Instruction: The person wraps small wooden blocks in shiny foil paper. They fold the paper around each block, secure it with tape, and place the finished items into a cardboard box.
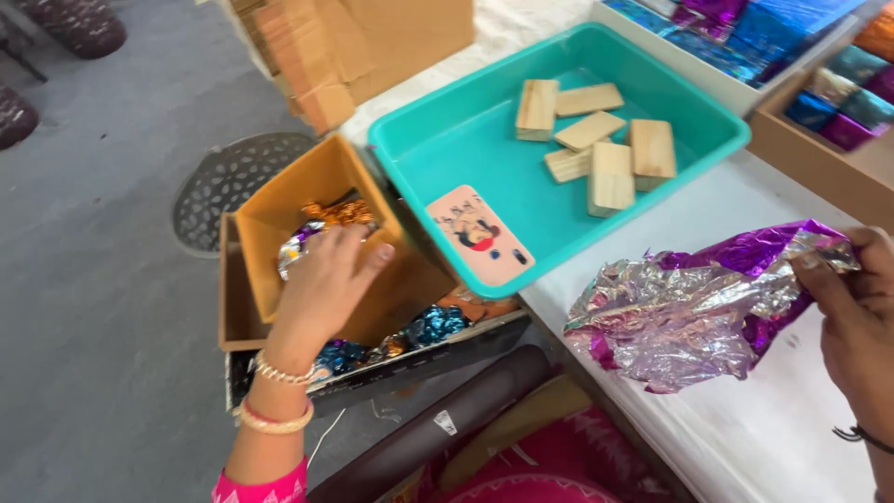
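At the far left, on the grey floor, lies a round perforated metal grate. Just right of it an open wooden box, smooth and square-cornered, sits tilted inside a wider, shallower wooden tray. The left hand reaches down into the box, fingers curled over a silver-and-purple foil-wrapped piece; how firmly it grips cannot be told. An orange-gold crinkled piece lies just behind it in the box. Blue and gold wrapped pieces crowd the tray's near edge. Gold bangles circle the wrist.

Above, a stack of plain brown cardboard rests on the white-covered table. Next comes a glossy teal plastic tub holding six pale, bare wooden blocks in a loose cluster, plus a pink card with a cartoon picture leaning at its near corner.

Farther right, a crumpled foil sheet, silver inside and purple outside, lies spread over the table; the right hand pinches its upper right corner between thumb and fingers. Along the top right, trays hold shiny blue, purple and teal foil sheets.
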